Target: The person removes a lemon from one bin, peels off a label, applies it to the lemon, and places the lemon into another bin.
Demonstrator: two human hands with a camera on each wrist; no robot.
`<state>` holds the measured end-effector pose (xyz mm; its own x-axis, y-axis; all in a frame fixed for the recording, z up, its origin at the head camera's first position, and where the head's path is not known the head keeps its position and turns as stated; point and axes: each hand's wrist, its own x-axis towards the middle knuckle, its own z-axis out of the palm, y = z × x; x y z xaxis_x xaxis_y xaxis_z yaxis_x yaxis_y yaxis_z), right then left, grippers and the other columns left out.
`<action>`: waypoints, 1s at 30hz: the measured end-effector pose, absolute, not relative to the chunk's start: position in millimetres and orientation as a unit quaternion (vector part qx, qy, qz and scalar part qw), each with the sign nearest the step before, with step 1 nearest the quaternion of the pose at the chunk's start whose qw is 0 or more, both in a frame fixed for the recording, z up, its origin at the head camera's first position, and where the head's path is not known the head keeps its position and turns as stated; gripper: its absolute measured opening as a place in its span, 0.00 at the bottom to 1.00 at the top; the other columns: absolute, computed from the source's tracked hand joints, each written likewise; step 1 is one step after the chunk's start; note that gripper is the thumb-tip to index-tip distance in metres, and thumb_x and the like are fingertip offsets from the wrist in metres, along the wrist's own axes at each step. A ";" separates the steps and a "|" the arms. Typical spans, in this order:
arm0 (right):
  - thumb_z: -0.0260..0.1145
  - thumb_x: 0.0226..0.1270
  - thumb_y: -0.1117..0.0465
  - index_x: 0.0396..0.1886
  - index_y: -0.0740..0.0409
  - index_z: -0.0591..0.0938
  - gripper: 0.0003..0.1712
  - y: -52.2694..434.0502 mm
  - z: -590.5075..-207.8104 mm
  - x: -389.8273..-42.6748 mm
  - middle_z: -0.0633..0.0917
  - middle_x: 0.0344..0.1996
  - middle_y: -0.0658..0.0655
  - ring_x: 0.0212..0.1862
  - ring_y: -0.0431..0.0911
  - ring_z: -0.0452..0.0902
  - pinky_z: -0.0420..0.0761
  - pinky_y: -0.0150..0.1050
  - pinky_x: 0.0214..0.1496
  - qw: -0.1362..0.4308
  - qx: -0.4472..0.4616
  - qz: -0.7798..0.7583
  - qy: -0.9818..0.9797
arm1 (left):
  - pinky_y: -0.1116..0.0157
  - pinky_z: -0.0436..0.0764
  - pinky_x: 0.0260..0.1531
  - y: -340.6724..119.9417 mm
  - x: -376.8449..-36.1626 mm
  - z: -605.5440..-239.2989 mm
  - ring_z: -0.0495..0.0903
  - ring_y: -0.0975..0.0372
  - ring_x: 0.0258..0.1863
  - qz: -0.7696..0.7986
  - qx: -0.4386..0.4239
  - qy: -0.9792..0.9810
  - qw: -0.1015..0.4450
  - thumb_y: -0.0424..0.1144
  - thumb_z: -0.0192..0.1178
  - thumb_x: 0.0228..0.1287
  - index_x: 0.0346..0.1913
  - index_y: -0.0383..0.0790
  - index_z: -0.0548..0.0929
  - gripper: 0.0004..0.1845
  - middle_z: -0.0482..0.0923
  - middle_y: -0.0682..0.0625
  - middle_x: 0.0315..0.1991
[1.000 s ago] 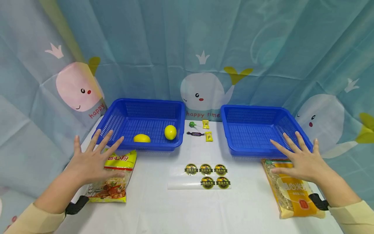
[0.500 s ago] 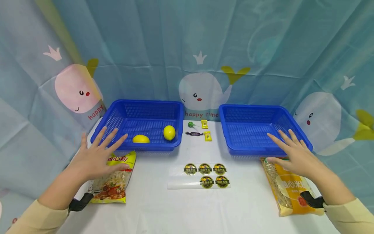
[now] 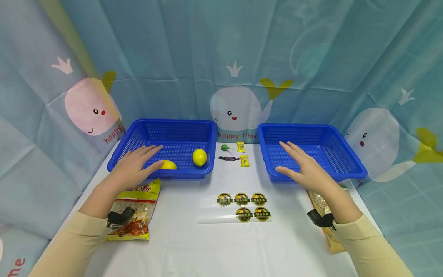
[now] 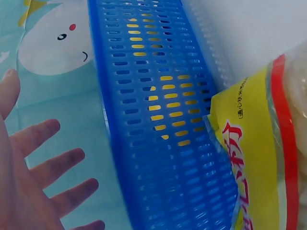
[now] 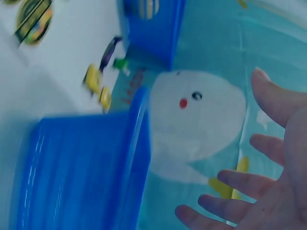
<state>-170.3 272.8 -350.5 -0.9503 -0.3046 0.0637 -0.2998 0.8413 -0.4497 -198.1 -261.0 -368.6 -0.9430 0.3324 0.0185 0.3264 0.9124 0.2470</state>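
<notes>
The left hand [image 3: 136,167] hovers flat with fingers spread over the front edge of the left blue basket [image 3: 173,129], its fingertips just beside a lemon [image 3: 167,164] at three o'clock of the hand; a second lemon [image 3: 199,157] sits farther that way. The right hand [image 3: 304,171], fingers spread and holding nothing, hangs over the near left corner of the right blue basket [image 3: 328,130]. A noodle packet [image 3: 133,215] lies at six o'clock of the left basket.

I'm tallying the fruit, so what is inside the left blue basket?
Inside the left blue basket sit two lemons: one round lemon in plain view, and a second lemon partly covered by the left hand. Anything beneath that hand cannot be seen.
</notes>
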 end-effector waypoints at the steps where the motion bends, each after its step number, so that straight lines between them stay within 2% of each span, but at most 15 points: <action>1: 0.61 0.71 0.35 0.82 0.32 0.49 0.47 267.7 -352.2 -172.4 0.50 0.81 0.60 0.78 0.69 0.47 0.55 0.78 0.68 0.001 -0.160 -0.239 0.958 | 0.29 0.47 0.70 -260.4 -201.3 -370.0 0.51 0.36 0.77 0.136 0.169 0.976 0.012 0.68 0.42 0.74 0.80 0.51 0.57 0.40 0.56 0.36 0.78; 5: 0.63 0.70 0.38 0.82 0.34 0.53 0.46 246.9 -359.5 -179.5 0.54 0.81 0.58 0.79 0.65 0.49 0.56 0.73 0.72 -0.015 -0.165 -0.273 0.948 | 0.31 0.52 0.70 -259.0 -212.8 -376.4 0.53 0.36 0.76 0.197 0.157 0.967 0.027 0.67 0.43 0.75 0.82 0.53 0.50 0.41 0.54 0.37 0.79; 7: 0.64 0.70 0.37 0.81 0.35 0.54 0.46 235.0 -363.3 -182.9 0.55 0.81 0.57 0.78 0.63 0.53 0.59 0.70 0.73 -0.019 -0.167 -0.289 0.943 | 0.31 0.52 0.70 -259.3 -218.8 -380.3 0.51 0.36 0.77 0.231 0.142 0.962 0.039 0.66 0.45 0.74 0.82 0.54 0.48 0.42 0.53 0.37 0.80; 12: 0.64 0.69 0.36 0.81 0.35 0.55 0.46 205.5 -370.1 -190.8 0.57 0.80 0.55 0.74 0.62 0.65 0.71 0.62 0.69 -0.012 -0.173 -0.317 0.932 | 0.29 0.53 0.68 -258.5 -234.6 -389.3 0.49 0.35 0.77 0.270 0.115 0.954 0.062 0.69 0.53 0.68 0.81 0.51 0.52 0.46 0.52 0.37 0.80; 16: 0.65 0.69 0.37 0.81 0.36 0.57 0.45 183.6 -373.7 -197.5 0.61 0.79 0.53 0.70 0.61 0.70 0.77 0.60 0.65 -0.008 -0.193 -0.340 0.920 | 0.29 0.59 0.66 -259.6 -245.7 -394.0 0.54 0.35 0.75 0.279 0.116 0.951 0.073 0.66 0.59 0.66 0.81 0.49 0.54 0.48 0.55 0.34 0.78; 20: 0.64 0.69 0.36 0.80 0.36 0.57 0.45 164.1 -379.4 -204.8 0.63 0.78 0.51 0.72 0.59 0.68 0.79 0.57 0.63 0.001 -0.208 -0.358 0.910 | 0.32 0.66 0.64 -262.6 -256.3 -397.9 0.60 0.36 0.73 0.300 0.123 0.941 0.093 0.62 0.62 0.66 0.80 0.47 0.56 0.46 0.60 0.32 0.75; 22: 0.64 0.68 0.34 0.80 0.34 0.57 0.45 155.5 -382.1 -207.6 0.63 0.78 0.51 0.73 0.57 0.67 0.78 0.56 0.65 0.012 -0.207 -0.370 0.906 | 0.34 0.66 0.66 -263.7 -262.2 -400.4 0.60 0.36 0.73 0.314 0.123 0.935 0.111 0.63 0.63 0.65 0.80 0.47 0.57 0.47 0.59 0.32 0.76; 25: 0.64 0.66 0.33 0.79 0.30 0.57 0.45 142.9 -385.9 -212.6 0.64 0.77 0.51 0.72 0.55 0.70 0.79 0.54 0.64 0.030 -0.198 -0.395 0.897 | 0.34 0.64 0.67 -264.9 -270.8 -403.8 0.58 0.35 0.74 0.335 0.118 0.924 0.144 0.63 0.65 0.63 0.80 0.47 0.57 0.49 0.57 0.34 0.77; 30: 0.66 0.66 0.34 0.79 0.30 0.59 0.45 119.6 -395.5 -222.1 0.66 0.77 0.51 0.69 0.54 0.74 0.82 0.48 0.61 0.058 -0.193 -0.424 0.883 | 0.32 0.60 0.68 -265.1 -278.7 -405.8 0.54 0.36 0.76 0.350 0.108 0.909 0.200 0.54 0.69 0.64 0.79 0.50 0.58 0.46 0.53 0.37 0.79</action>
<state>-222.1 119.6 -395.5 -0.9189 -0.3897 0.0607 -0.2909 0.5657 -0.7716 -278.7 -265.1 -405.8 -0.8964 0.3368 -0.2882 0.0562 0.7312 0.6799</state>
